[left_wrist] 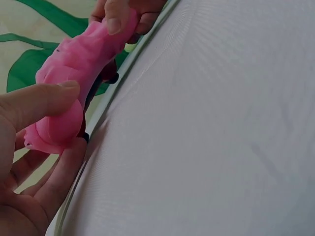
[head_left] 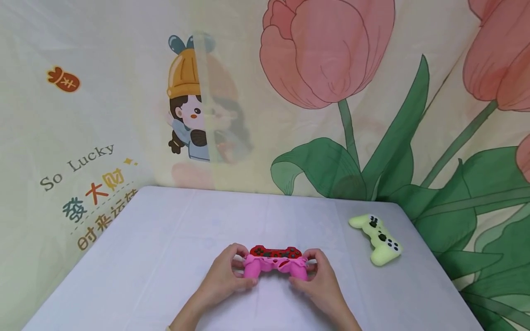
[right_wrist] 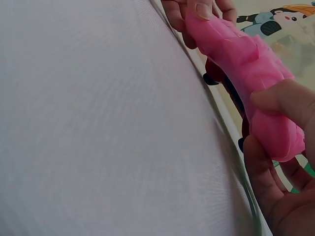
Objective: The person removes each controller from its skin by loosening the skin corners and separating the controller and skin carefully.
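A red game controller [head_left: 267,253] with dark buttons is held near the front middle of the table. A pink rubbery cover [head_left: 252,268] wraps its handles and lower part, with bunched folds along the edge; the red button side shows above it in the head view. My left hand [head_left: 221,276] grips the left handle, its thumb pressed on the pink cover [left_wrist: 61,123]. Around the right handle, my right hand [head_left: 322,278] grips in the same way, thumb on the pink cover [right_wrist: 273,130]. In both wrist views, the button side faces down towards the table.
Towards the back right of the white-covered table [head_left: 186,230] lies a second controller in a pale green cover [head_left: 377,239], set at a slant. Behind the table hangs a printed cloth [head_left: 232,174] with tulips, a cartoon figure and lettering.
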Motion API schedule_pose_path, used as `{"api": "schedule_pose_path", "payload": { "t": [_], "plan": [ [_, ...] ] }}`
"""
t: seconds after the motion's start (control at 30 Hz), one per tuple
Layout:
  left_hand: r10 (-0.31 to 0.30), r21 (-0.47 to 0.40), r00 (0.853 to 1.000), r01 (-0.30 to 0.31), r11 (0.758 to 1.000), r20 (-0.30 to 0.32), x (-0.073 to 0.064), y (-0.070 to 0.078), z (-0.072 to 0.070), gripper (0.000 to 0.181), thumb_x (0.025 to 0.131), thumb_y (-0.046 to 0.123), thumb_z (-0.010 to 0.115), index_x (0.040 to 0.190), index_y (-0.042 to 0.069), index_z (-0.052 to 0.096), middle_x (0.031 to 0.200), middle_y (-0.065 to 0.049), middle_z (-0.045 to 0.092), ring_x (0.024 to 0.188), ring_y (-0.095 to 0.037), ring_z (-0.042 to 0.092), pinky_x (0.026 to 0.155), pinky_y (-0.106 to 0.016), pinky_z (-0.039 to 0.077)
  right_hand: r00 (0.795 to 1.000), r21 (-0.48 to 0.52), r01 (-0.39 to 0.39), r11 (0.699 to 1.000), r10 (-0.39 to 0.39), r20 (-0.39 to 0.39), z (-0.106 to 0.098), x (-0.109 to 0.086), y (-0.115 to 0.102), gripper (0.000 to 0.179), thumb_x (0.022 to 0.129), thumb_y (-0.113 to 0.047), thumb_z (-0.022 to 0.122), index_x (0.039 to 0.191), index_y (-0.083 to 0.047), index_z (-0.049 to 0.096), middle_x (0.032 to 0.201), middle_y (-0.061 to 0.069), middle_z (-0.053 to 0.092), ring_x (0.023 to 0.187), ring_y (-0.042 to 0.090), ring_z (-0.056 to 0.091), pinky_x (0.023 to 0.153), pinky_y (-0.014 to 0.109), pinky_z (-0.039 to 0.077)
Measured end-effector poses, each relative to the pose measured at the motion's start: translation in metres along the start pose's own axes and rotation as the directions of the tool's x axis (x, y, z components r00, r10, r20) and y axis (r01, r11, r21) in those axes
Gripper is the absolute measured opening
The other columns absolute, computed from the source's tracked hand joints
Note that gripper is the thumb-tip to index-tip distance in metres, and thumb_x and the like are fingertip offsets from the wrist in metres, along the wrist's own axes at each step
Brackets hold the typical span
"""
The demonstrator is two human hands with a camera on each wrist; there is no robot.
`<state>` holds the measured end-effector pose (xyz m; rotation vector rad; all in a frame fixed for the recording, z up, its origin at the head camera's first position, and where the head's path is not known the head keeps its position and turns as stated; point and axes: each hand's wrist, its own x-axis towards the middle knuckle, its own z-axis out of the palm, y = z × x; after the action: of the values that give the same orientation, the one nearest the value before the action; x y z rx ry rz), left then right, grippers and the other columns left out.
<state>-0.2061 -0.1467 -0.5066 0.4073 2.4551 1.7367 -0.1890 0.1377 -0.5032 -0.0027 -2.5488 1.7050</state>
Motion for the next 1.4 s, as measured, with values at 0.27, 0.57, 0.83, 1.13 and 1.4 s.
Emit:
{"api": "schedule_pose_path", "payload": {
  "t": [0.27, 0.57, 0.83, 1.13, 1.4],
  "plan": [
    [0.072, 0.057, 0.997, -0.074, 0.996, 0.041, -0.0004, -0.0004, -0.0009, 0.063, 0.069, 0.020, 0.101, 0.114, 0.025, 0.056, 0.120, -0.001, 0.057, 0.103, -0.022, 0.067, 0.077, -0.030, 0.063, 0.994, -0.034, 0.106, 0.994, -0.106, 0.008, 0.0005, -0.0002, 0.0018, 0.059, 0.062, -0.001, 0.094, 0.100, -0.016, 0.052, 0.097, 0.003, 0.055, 0.082, 0.018, 0.053, 0.063, 0.026, 0.045],
    [0.093, 0.054, 0.994, -0.096, 0.994, 0.060, -0.0006, 0.0033, -0.0018, 0.056, 0.069, 0.020, 0.101, 0.103, 0.019, 0.056, 0.108, -0.003, 0.061, 0.097, -0.021, 0.068, 0.073, -0.031, 0.063, 0.996, -0.034, 0.089, 0.995, -0.089, 0.022, 0.0006, -0.0008, 0.0011, 0.054, 0.064, 0.000, 0.091, 0.094, -0.016, 0.049, 0.089, 0.003, 0.056, 0.081, 0.017, 0.053, 0.059, 0.025, 0.043],
    [0.092, 0.029, 0.992, -0.095, 0.995, 0.086, -0.0004, 0.0029, -0.0047, 0.055, 0.073, 0.019, 0.099, 0.106, 0.020, 0.055, 0.106, -0.004, 0.061, 0.093, -0.019, 0.069, 0.075, -0.032, 0.063, 0.993, 0.000, 0.118, 0.993, -0.118, 0.005, 0.0035, -0.0018, -0.0016, 0.054, 0.065, 0.002, 0.089, 0.101, -0.018, 0.053, 0.089, 0.004, 0.056, 0.084, 0.018, 0.055, 0.060, 0.025, 0.045],
    [0.125, 0.053, 0.988, -0.130, 0.990, 0.092, 0.0000, 0.0043, -0.0047, 0.053, 0.072, 0.022, 0.100, 0.106, 0.023, 0.059, 0.110, -0.001, 0.061, 0.098, -0.019, 0.065, 0.076, -0.031, 0.063, 0.979, -0.070, 0.199, 0.978, -0.202, -0.039, 0.0055, -0.0004, -0.0029, 0.051, 0.063, 0.005, 0.088, 0.087, -0.019, 0.049, 0.091, 0.000, 0.052, 0.090, 0.018, 0.054, 0.059, 0.023, 0.044],
    [0.146, 0.039, 0.986, -0.149, 0.988, 0.081, -0.0003, 0.0072, -0.0046, 0.049, 0.073, 0.022, 0.100, 0.102, 0.023, 0.060, 0.105, -0.002, 0.058, 0.094, -0.019, 0.066, 0.074, -0.030, 0.062, 0.978, -0.142, 0.166, 0.976, -0.182, -0.106, 0.0084, -0.0017, -0.0069, 0.049, 0.062, 0.006, 0.086, 0.081, -0.020, 0.048, 0.090, -0.002, 0.050, 0.096, 0.018, 0.055, 0.062, 0.023, 0.049]
  ]
}}
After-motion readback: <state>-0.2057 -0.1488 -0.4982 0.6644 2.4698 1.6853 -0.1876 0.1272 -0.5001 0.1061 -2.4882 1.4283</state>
